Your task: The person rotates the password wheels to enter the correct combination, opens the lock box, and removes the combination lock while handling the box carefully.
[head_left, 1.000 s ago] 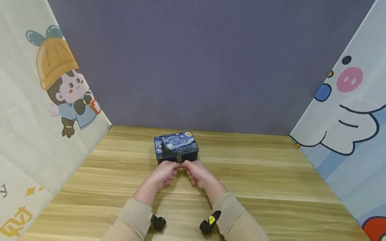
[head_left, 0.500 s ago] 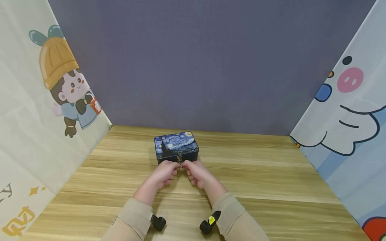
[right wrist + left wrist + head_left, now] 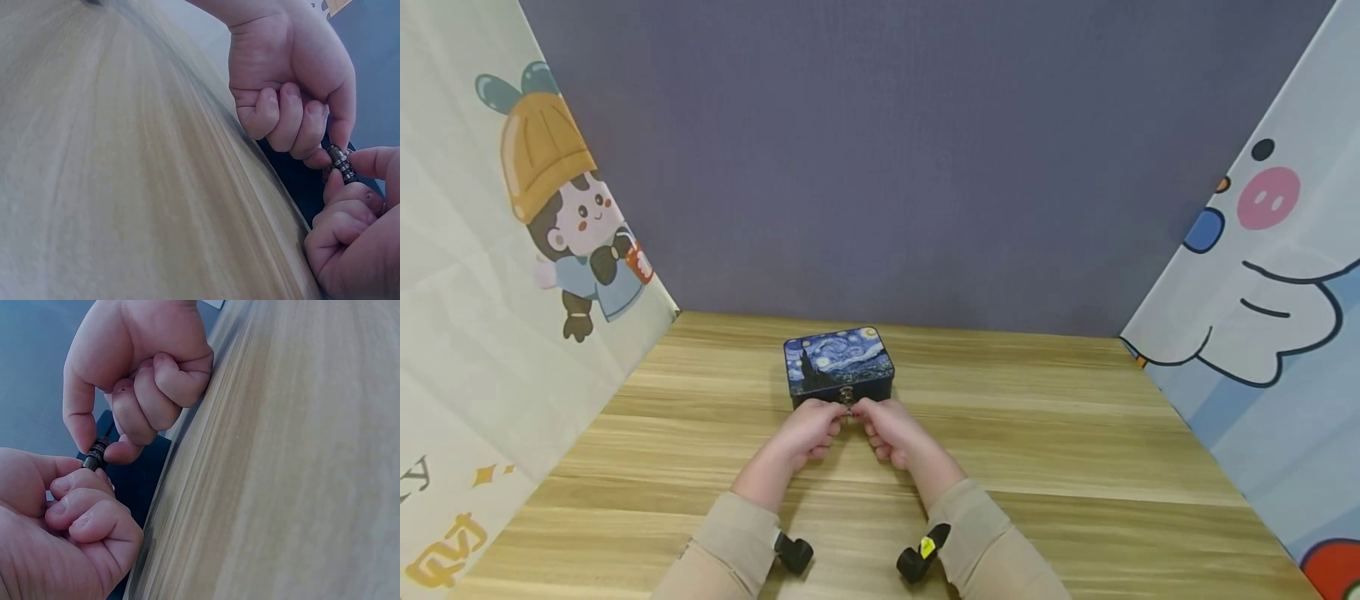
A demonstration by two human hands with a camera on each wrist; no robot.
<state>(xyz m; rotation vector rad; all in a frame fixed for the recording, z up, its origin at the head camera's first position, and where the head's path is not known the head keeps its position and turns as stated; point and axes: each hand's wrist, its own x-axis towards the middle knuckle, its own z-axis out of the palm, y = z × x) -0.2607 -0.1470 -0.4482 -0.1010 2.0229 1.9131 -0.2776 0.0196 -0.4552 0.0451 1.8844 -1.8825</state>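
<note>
From my end I see the lock (image 3: 95,453) in front of the box (image 3: 838,360), just below its clasp (image 3: 847,395), its long axis running sideways from hand to hand. The left hand (image 3: 808,429) pinches one end, the right hand (image 3: 887,427) the other, their remaining fingers curled. The box lies lengthwise left to right, clasp toward the person, right end angled slightly away.

"Bright in the head view?"

"Evenly lit, with only faint, soft shadows on the wooden surface (image 3: 1037,433)."

"And from the wrists?"

"Dimmer, bluish and hazy; bowed along the surface's edge, blurred toward the outer side, too soft for reading digits on the combination lock (image 3: 342,164)."
</note>
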